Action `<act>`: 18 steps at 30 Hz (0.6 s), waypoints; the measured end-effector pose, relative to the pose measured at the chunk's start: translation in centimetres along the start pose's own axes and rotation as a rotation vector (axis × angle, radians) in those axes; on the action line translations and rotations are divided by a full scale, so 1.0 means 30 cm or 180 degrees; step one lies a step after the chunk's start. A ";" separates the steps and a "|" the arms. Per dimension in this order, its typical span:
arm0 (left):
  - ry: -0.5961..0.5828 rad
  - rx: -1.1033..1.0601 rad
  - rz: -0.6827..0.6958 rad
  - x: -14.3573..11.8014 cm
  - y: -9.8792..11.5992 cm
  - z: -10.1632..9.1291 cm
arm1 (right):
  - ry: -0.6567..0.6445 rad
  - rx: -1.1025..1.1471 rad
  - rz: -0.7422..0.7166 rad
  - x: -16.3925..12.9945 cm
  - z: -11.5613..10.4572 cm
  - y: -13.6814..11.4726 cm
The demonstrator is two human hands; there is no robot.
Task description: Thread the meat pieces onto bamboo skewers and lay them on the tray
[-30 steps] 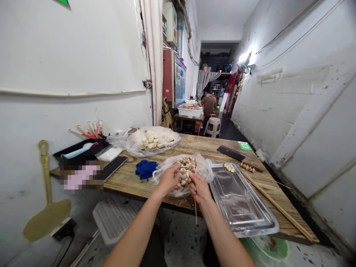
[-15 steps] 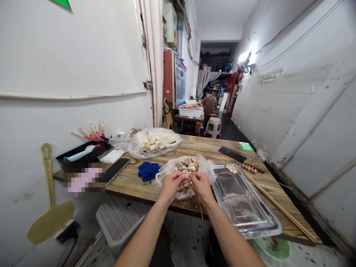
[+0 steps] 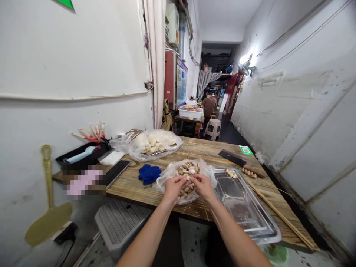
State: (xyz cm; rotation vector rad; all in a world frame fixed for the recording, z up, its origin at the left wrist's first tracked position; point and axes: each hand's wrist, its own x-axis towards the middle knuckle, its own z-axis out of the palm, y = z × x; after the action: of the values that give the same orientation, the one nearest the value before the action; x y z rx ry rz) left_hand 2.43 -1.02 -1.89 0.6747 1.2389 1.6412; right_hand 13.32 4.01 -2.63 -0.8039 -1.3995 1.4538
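Note:
A clear plastic bag (image 3: pixel 207 168) lies open at the table's near edge, full of small brown-and-white food pieces (image 3: pixel 187 168), possibly mushrooms. Above it, the fingers of my left hand (image 3: pixel 174 187) pinch a small pale piece (image 3: pixel 188 178). My right hand (image 3: pixel 203 186) meets it from the other side, fingertips closed. A thin bamboo skewer (image 3: pixel 207 214) shows beneath my right hand; its upper part is hidden by the hand. To the right, a metal tray (image 3: pixel 241 200) bears one loaded skewer (image 3: pixel 231 173) at its far edge.
Bamboo skewers (image 3: pixel 280 215) lie right of the tray, near a dark cleaver (image 3: pixel 232 157) and another loaded skewer (image 3: pixel 249 172). Left are a blue cloth (image 3: pixel 149 174), a phone (image 3: pixel 117 173), a bag of pale pieces (image 3: pixel 154 144) and a black box (image 3: pixel 83 154). A person (image 3: pixel 209 105) sits far back.
The view has shifted slightly. Both hands stay together over the bag, with small finger movements at the pale piece. The skewer's lower end has swung a little to the right.

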 end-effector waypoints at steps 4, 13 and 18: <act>0.0022 0.0389 0.0129 0.013 0.001 0.001 | -0.0025 -0.0012 -0.0081 0.009 -0.008 0.012; 0.0433 0.1204 0.0419 0.052 0.001 0.027 | -0.0008 0.0465 0.0214 0.027 -0.009 0.029; 0.0212 0.1036 0.0367 0.059 0.018 0.023 | -0.0348 0.1021 0.0795 0.029 -0.036 0.010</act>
State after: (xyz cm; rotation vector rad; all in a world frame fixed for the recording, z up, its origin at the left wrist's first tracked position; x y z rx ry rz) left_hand 2.11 0.84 -1.34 0.9111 1.5597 1.5796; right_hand 13.96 5.23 -2.95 -0.7186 -1.1312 1.8826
